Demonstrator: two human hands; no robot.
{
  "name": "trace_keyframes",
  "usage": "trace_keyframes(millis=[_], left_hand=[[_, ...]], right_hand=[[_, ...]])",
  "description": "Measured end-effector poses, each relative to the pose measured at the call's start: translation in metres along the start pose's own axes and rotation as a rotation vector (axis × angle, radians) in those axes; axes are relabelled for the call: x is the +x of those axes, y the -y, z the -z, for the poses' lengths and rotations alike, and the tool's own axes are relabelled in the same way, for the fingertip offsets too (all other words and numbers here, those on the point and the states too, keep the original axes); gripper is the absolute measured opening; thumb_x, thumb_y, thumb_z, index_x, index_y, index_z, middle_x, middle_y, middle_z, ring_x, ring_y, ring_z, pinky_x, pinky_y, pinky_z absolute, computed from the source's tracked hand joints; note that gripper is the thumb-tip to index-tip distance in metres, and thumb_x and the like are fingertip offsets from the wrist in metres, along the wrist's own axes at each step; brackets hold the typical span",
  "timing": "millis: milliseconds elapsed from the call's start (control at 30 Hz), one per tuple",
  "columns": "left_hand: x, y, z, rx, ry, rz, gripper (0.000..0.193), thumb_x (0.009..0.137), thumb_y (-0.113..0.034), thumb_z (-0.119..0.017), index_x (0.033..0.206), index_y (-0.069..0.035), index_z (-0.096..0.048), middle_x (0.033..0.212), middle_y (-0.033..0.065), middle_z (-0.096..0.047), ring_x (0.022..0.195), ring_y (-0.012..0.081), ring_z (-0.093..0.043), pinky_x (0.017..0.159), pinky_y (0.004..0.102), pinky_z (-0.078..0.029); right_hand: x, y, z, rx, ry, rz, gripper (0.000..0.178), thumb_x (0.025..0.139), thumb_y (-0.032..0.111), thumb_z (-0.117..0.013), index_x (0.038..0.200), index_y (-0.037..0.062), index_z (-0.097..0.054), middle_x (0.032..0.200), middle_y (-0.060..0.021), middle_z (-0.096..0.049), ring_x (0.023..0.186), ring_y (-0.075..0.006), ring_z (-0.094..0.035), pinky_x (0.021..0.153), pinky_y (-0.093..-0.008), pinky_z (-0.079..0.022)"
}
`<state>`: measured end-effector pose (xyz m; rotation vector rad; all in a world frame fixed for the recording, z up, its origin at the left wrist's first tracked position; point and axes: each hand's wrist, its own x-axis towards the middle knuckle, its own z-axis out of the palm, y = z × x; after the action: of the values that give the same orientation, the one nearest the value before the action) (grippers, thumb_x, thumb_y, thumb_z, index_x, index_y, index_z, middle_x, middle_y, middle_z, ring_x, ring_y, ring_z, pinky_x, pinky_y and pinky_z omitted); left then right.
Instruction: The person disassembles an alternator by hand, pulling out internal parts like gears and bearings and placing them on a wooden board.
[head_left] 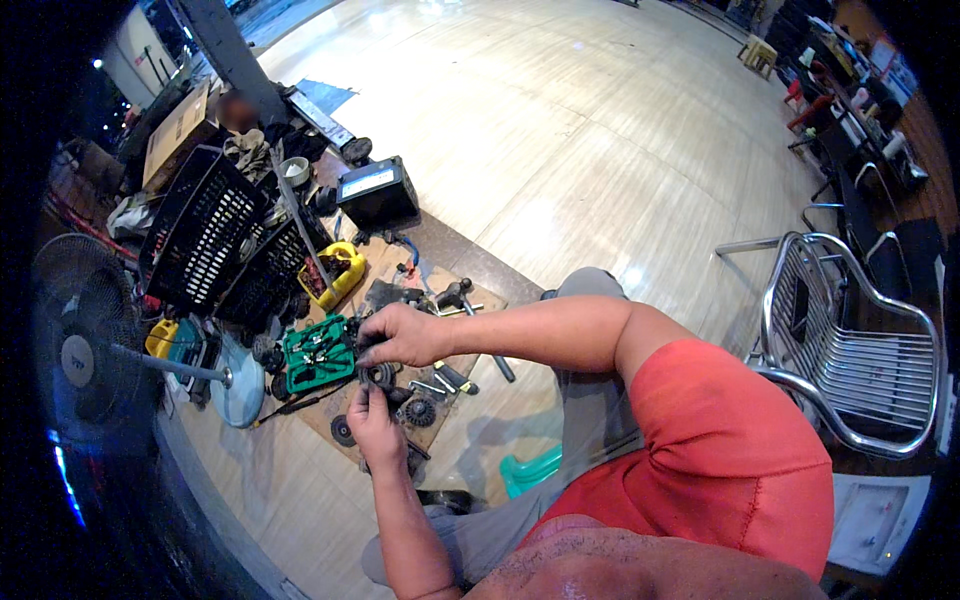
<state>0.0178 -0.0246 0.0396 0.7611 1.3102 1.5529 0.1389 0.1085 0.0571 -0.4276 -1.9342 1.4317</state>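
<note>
1. We see a pale tiled floor [560, 130] under everything, with a brown mat [470, 400] laid on it where the work goes on.
2. A metal chair [850, 340] stands to the right of us, well apart from the hands.
3. A standing fan [85, 340] lies at the far left, its round base [240, 385] just beside the mat.
4. Two black slatted crates [200, 230] lean together beyond the fan, and a black box-shaped battery [375, 192] sits behind them on the floor.
5. A green tool case [318, 352] lies open on the mat, just left of the hands; a yellow tray [335, 275] sits past it.
6. Our right hand [400, 335] reaches across, fingers curled and pressed down on a small dark round part [380, 376].
7. Our left hand [375, 425] comes up from below, its grip pinching the same part, which is held just above the mat between the two hands.
8. A small toothed gear [420, 411] lies on the mat close to the left hand.
</note>
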Motion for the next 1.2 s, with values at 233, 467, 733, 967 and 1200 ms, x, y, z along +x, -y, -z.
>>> trace_keyframes(millis=[233, 467, 733, 967, 1200], left_hand=[[0.001, 0.001, 0.002, -0.267, 0.093, 0.101, 0.022, 0.096, -0.02, -0.053, 0.101, 0.0, -0.058, 0.082, 0.0054, -0.063, 0.068, 0.0152, -0.06, 0.064, 0.029, -0.051], [0.001, 0.004, 0.002, -0.102, -0.009, 0.038, 0.018, 0.095, -0.016, -0.053, 0.098, 0.0, -0.06, 0.085, 0.0039, -0.063, 0.07, 0.0113, -0.059, 0.064, 0.0264, -0.05], [-0.001, -0.001, 0.002, -0.096, 0.061, -0.001, 0.018, 0.096, -0.016, -0.053, 0.098, 0.001, -0.059, 0.083, 0.0043, -0.063, 0.07, 0.0112, -0.059, 0.063, 0.0258, -0.048], [-0.005, -0.006, 0.0, -0.428, 0.184, 0.123, 0.015, 0.096, -0.014, -0.05, 0.098, -0.001, -0.058, 0.082, 0.0052, -0.062, 0.069, 0.0163, -0.058, 0.066, 0.03, -0.048], [-0.004, -0.002, -0.005, -0.291, 0.053, 0.134, 0.016, 0.095, -0.013, -0.052, 0.1, 0.0, -0.058, 0.085, 0.0045, -0.063, 0.072, 0.0145, -0.059, 0.064, 0.0281, -0.048]], right_hand=[[0.002, -0.003, 0.0, -0.007, 0.036, -0.04, 0.024, 0.079, 0.021, -0.071, 0.088, -0.0015, -0.066, 0.076, -0.0109, -0.067, 0.072, -0.0102, -0.059, 0.067, -0.0287, -0.048], [0.004, -0.009, -0.002, -0.015, 0.026, -0.1, 0.025, 0.08, 0.022, -0.071, 0.089, -0.0017, -0.065, 0.076, -0.0107, -0.067, 0.071, -0.0104, -0.058, 0.068, -0.0291, -0.047], [0.003, -0.007, -0.003, 0.041, 0.021, -0.039, 0.023, 0.081, 0.02, -0.07, 0.087, -0.0018, -0.065, 0.074, -0.0079, -0.066, 0.071, -0.009, -0.057, 0.067, -0.028, -0.047], [0.003, 0.0, 0.001, 0.163, 0.119, -0.136, 0.021, 0.081, 0.018, -0.07, 0.087, -0.0014, -0.066, 0.075, -0.0022, -0.066, 0.072, -0.0066, -0.056, 0.066, -0.0255, -0.047], [0.002, 0.003, 0.0, 0.174, 0.079, -0.181, 0.023, 0.08, 0.02, -0.07, 0.087, -0.0015, -0.067, 0.073, -0.002, -0.064, 0.07, -0.0069, -0.054, 0.065, -0.0264, -0.046]])
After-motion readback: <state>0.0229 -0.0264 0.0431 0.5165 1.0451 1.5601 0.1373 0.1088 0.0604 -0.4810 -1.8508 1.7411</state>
